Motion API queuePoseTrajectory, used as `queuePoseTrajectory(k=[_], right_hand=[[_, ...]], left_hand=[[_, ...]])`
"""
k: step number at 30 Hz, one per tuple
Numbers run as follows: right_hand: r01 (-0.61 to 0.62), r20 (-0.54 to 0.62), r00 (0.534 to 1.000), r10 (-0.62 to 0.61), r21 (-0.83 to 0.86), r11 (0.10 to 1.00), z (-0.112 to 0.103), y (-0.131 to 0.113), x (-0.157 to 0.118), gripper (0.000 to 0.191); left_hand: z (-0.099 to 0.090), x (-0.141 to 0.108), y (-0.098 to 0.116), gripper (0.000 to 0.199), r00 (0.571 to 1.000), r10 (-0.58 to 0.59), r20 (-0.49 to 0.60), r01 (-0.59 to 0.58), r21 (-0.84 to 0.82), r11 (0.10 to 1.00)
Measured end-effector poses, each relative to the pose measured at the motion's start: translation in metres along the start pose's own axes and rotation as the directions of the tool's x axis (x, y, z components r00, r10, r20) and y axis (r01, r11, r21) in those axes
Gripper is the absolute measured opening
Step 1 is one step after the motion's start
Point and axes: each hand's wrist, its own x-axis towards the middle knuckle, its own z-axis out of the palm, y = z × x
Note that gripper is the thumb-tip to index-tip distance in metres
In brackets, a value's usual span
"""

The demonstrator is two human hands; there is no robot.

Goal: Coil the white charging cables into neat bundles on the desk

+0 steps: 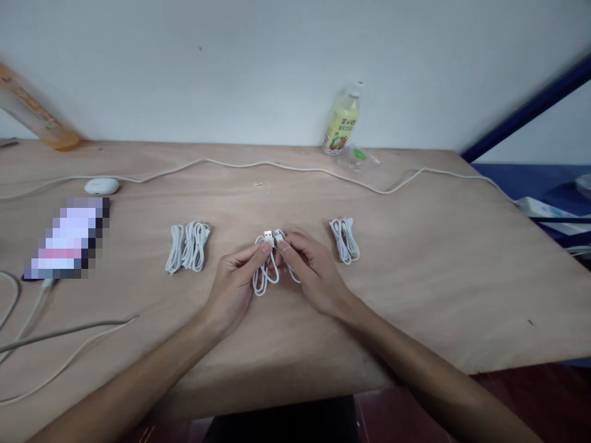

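Note:
My left hand (234, 280) pinches a white USB cable (261, 288) just below its metal plug, and loops of it hang under the fingers. Close beside it, my right hand (317, 267) grips a white cable end, with more loops partly hidden behind the fingers. Whether both hands hold one cable or two touching bundles I cannot tell. Left of my hands lie coiled white cables (196, 246) side by side on the wooden table (415, 277). Another coiled white cable bundle (345, 241) rests to the right of my right hand.
A phone (69, 237) with a charging lead and a white earbud case (101, 186) are at the left. An orange bottle (44, 114) and a yellow drink bottle (342, 123) lean by the wall, a clear wrapper (357, 159) beside the latter. A long white cord (231, 165) crosses behind.

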Motion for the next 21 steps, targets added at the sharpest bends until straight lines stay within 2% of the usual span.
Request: queuePoseTrajectory(k=[21], right_hand=[[0.004, -0.007, 1.000, -0.004, 0.011, 1.000, 0.0003, -0.0001, 0.0001, 0.042]], left_hand=[[0.0019, 0.0009, 0.0008, 0.038, 1.000, 0.012, 0.007, -0.012, 0.004, 1.000]])
